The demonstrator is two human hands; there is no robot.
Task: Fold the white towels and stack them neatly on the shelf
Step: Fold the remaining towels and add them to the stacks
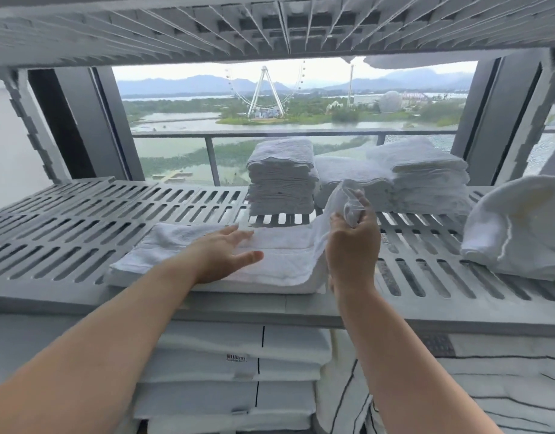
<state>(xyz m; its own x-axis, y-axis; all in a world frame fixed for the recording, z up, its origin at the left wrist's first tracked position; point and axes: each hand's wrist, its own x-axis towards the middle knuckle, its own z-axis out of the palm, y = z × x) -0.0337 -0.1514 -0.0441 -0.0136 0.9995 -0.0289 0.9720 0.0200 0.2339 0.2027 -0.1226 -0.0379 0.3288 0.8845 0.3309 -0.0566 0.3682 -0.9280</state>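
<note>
Through the glass I see a waterside amusement park under a pale sky.
A large white Ferris wheel (pixel 265 89) stands on a green bank across grey-green water (pixel 182 119). A slim white tower (pixel 351 86) and a pale dome (pixel 390 101) are to its right, with hazy blue mountains (pixel 201 83) behind. A grey glass-panelled balcony railing (pixel 238 134) crosses my view beside a dark window frame (pixel 66 120). Low down lie folded white linens with thin black stripes (pixel 285 349), one with a small label (pixel 236 358).

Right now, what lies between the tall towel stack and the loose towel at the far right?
In the head view, a wider stack of folded towels, then bare slatted shelf.
</note>
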